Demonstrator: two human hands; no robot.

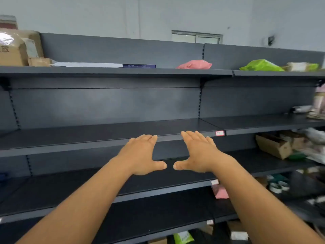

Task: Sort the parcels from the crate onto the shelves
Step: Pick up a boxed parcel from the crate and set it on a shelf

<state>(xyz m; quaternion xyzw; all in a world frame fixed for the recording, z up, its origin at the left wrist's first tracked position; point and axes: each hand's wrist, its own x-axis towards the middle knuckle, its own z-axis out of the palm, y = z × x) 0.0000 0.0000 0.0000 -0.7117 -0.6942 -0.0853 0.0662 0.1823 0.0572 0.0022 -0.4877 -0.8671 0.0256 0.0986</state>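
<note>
Both hands, left (140, 155) and right (197, 152), reach out flat and hold nothing, thumbs nearly meeting. Their fingertips lie at a shelf (70, 143) edge. A pink parcel (194, 64) sits above the right hand.

Two hands, the left hand (140, 155) and the right hand (197, 154), reach toward the dark shelving (105, 140). On its top shelf (112, 71) lie one pink parcel (194, 64), one green parcel (261, 65), one flat white parcel (88, 64), one dark blue box (139, 66) and two brown cartons (12, 50).
</note>
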